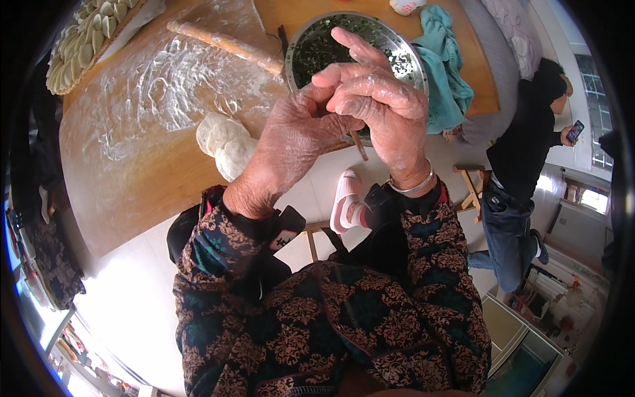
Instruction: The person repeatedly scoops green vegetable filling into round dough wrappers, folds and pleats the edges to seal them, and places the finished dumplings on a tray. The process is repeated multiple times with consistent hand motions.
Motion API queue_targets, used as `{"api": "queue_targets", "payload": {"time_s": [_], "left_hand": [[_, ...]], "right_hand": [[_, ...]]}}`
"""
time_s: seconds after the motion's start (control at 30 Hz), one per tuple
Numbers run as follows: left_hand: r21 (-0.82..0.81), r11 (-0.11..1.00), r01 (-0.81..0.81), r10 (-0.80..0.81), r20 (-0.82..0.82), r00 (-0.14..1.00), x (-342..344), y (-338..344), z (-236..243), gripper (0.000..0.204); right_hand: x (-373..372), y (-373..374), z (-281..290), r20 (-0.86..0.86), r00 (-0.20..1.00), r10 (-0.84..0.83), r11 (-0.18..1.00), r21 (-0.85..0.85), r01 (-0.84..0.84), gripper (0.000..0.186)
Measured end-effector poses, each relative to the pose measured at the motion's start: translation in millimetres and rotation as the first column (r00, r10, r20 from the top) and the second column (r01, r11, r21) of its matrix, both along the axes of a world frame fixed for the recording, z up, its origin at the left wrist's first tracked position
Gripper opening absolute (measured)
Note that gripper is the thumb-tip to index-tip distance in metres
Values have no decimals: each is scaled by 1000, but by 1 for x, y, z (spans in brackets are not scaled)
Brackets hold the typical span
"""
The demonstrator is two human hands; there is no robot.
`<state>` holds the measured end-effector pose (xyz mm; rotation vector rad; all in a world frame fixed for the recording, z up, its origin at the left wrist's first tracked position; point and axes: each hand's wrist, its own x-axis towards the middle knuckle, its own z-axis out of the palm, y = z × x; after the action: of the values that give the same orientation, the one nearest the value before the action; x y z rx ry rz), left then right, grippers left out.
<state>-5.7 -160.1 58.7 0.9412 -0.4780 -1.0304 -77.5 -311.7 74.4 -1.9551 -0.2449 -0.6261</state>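
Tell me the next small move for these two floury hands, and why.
Probably keep pinching shut whatever is pressed between them. The left hand and right hand are clasped together over the metal bowl of chopped greens; what they enclose is hidden. Dough rounds wait on the floured table, beside a tray of finished dumplings.

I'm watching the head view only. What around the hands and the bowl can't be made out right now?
- Whatever the left hand and right hand pinch between them: hidden by the fingers, head view.
- Metal bowl of chopped greens: near side covered by both hands.
- Thin stick under the hands: upper part hidden.
- Tray of dumplings: cut off by the fisheye rim.
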Motion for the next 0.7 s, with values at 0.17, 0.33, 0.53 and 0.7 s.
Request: {"api": "queue_targets", "payload": {"time_s": [0.17, 0.33, 0.53, 0.7], "left_hand": [[-25, 999, 22, -24, -74, 997, 3, -4, 2, 32], [14, 1000, 6, -6, 4, 1000, 1, -2, -1, 33], [-31, 999, -20, 18, -37, 999, 0, -7, -1, 33], [-114, 993, -43, 34, -76, 997, 0, -8, 1, 35]], "right_hand": [[-4, -1, 3, -108, 988, -115, 993, 16, 117, 26], [-3, -1, 1, -56, 997, -62, 991, 113, 68, 18], [-1, 4, 0, -15, 991, -132, 987, 88, 133, 10], [-2, 8, 2, -29, 985, -167, 941, 293, 168, 20]]}}
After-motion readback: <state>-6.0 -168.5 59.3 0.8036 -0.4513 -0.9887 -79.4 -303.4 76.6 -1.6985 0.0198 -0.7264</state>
